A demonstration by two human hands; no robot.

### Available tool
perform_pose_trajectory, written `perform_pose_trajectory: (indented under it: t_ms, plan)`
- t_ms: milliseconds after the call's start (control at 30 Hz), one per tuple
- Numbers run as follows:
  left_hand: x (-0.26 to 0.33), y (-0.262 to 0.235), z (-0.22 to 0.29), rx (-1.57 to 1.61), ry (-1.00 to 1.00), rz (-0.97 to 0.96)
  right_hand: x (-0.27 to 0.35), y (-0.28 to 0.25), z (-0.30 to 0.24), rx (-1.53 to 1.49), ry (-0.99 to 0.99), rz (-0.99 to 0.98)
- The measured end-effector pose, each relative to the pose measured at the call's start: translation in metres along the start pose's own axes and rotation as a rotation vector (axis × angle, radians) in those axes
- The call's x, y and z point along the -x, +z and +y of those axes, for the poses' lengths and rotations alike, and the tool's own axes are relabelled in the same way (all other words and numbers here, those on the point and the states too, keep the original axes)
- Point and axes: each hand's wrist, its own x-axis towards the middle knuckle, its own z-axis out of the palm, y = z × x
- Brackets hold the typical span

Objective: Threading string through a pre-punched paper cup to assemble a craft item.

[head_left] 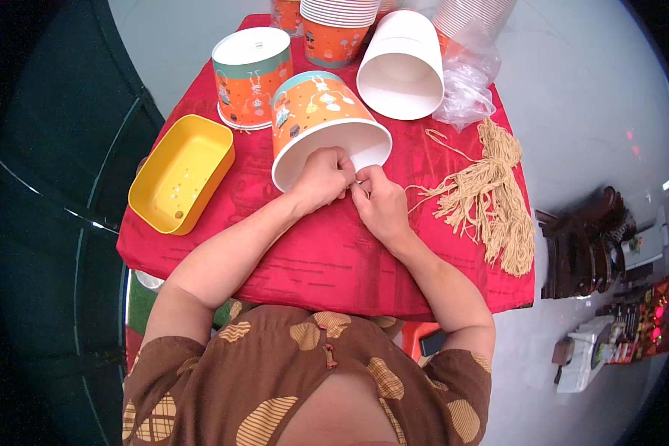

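Note:
An orange paper bucket (316,108) with a green band lies tipped on its side, its white mouth toward me. My left hand (325,177) reaches across that mouth, its fingers closed in a pinch. Right beside it, my right hand (379,199) also pinches, thumb against fingers, at the lower right of the bucket's rim. The fingertips of both hands nearly meet; whatever lies between them is too small or hidden to make out. A bundle of tan cords (494,197) is spread to the right of my right hand, with loose ends trailing toward it.
A red cloth (305,256) covers the table. On the left stands a yellow tub (217,163) with small bits inside. Behind are an upside-down orange bucket (253,85), stacked buckets (338,37), a white-mouthed bucket (403,85) on its side and a clear plastic bag (468,85).

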Motion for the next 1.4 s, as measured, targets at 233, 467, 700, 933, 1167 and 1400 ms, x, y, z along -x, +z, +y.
perform_pose_trajectory:
  t_ms: [233,467,700,933,1167,1400]
  plan:
    - [0.001,-0.001,0.002,0.045,0.011,0.001,-0.001,0.003,-0.001,0.007,-0.005,0.035]
    - [0.003,-0.001,0.006,0.054,-0.040,-0.048,-0.002,0.004,0.002,0.000,-0.021,0.060]
    - [0.002,-0.001,0.003,0.023,-0.026,-0.032,-0.003,0.003,0.003,-0.008,-0.002,0.059]
    - [0.002,-0.006,-0.007,-0.464,0.288,0.016,-0.003,0.003,0.002,-0.009,0.011,0.056]
    - [0.003,-0.004,-0.002,-0.563,0.266,0.021,-0.004,0.003,0.000,-0.021,0.016,0.058]
    - [0.004,-0.006,-0.002,-0.552,0.258,0.014,-0.002,0.004,0.001,0.084,-0.055,0.069]
